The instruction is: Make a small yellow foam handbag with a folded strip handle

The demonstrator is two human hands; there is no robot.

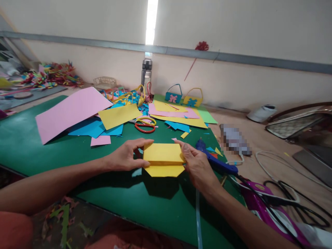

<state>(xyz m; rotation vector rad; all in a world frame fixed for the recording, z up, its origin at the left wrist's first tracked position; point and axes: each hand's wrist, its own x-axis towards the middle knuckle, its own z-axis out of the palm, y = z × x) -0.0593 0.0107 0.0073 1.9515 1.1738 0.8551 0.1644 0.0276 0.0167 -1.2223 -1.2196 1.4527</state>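
Observation:
Between my two hands, a folded yellow paper piece [162, 153] is held just above the green table, its lower flap cut at the corners. My left hand [129, 154] pinches its left edge between thumb and fingers. On the right edge, my right hand [198, 164] grips it with the thumb on top. Beside my right hand lies a blue glue gun [220, 164], with a glue stick [198, 218] running below that wrist. Scissors [145, 125] with yellow and red handles rest beyond the paper piece.
The green table [116, 200] carries a pink sheet [74, 112], a yellow sheet [119, 116] and blue sheets. Two small paper handbags, one blue [173, 97] and one yellow [193, 101], stand by the wall. Black cables [290, 197] and a purple appliance [269, 204] lie at right.

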